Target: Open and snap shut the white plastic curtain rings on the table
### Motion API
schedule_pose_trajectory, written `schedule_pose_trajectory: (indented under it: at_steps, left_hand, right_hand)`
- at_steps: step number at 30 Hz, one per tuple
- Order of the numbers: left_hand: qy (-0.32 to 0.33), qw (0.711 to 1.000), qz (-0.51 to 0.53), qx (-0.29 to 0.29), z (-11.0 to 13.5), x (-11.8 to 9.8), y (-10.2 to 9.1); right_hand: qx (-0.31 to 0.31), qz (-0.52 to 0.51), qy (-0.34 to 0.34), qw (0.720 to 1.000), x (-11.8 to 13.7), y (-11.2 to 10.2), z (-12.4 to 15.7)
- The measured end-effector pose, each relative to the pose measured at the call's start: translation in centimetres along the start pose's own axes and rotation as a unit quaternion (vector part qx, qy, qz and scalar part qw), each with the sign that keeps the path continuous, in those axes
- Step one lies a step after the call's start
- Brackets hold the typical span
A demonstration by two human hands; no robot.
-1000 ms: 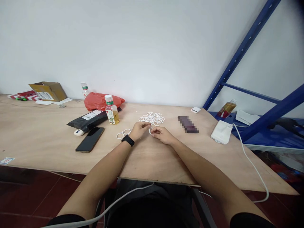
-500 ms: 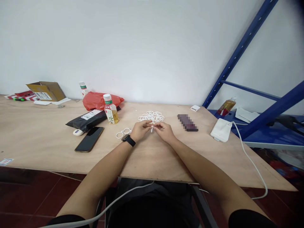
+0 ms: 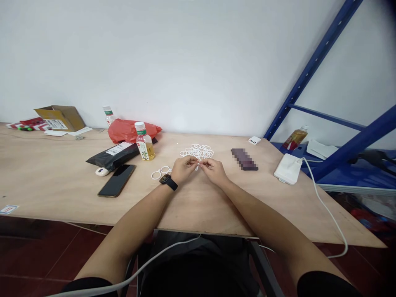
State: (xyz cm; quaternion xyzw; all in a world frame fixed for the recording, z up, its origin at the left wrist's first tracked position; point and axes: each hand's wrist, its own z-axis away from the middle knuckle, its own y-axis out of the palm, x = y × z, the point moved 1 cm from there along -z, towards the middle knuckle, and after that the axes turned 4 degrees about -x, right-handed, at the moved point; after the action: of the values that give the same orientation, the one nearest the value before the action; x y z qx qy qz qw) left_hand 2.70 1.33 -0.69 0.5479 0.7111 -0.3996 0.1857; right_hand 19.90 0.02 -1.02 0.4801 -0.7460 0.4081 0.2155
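Observation:
My left hand (image 3: 185,168) and my right hand (image 3: 214,170) meet fingertip to fingertip over the table, both closed in a pinch. Between them is a small white ring (image 3: 196,167), seen nearly edge-on and partly hidden by the fingers. Just beyond my hands lies a pile of white rings (image 3: 202,151) on the wood. Two white rings (image 3: 156,175), touching or joined, lie left of my left hand, close to the black watch on that wrist.
Left of my hands are a phone (image 3: 116,180), a white case (image 3: 102,171), a black parcel (image 3: 113,156), a drink bottle (image 3: 144,144) and a red bag (image 3: 122,130). To the right lie a pixelated dark object (image 3: 244,159) and a white power bank (image 3: 288,169) with a cable.
My fingers have shifted very slightly, and the white ring between them shows a little less below the fingertips. The things on the table stay where they were.

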Motion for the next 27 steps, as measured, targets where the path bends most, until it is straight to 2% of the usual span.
schedule_pose_trajectory:
  at_steps: [3,5,8,10,14,18,23,27]
  left_hand:
    - [0.052,0.994,-0.099,0.013,-0.3,-0.2,-0.7]
    - [0.077,0.979,-0.180,0.049,-0.5,-0.2,-1.2]
    - [0.052,0.946,-0.294,0.123,-0.5,0.3,-1.9]
    - [0.028,0.924,-0.346,0.158,-0.4,0.7,-2.1]
    - [0.023,0.912,-0.358,0.200,-0.1,1.4,-1.9]
    - [-0.007,0.916,-0.349,0.197,0.0,2.1,-2.1]
    - [-0.078,0.898,-0.395,0.179,-0.3,3.4,-3.7]
    - [-0.104,0.879,-0.436,0.166,-0.5,4.0,-5.0]
  right_hand:
    - [0.003,0.014,0.002,1.000,-1.0,-0.2,-0.5]
    - [0.004,0.056,0.002,0.998,-2.2,-0.6,-1.0]
    - [0.025,0.184,-0.014,0.982,-4.0,-1.3,-1.6]
    - [0.055,0.262,0.005,0.964,-4.9,-1.6,-1.8]
    - [0.123,0.337,0.049,0.932,-5.7,-1.5,-1.7]
    - [0.157,0.336,0.038,0.928,-5.8,-1.2,-1.5]
    - [0.144,0.336,0.031,0.930,-5.4,-1.2,-1.4]
    - [0.116,0.335,0.027,0.935,-5.1,-1.3,-1.5]
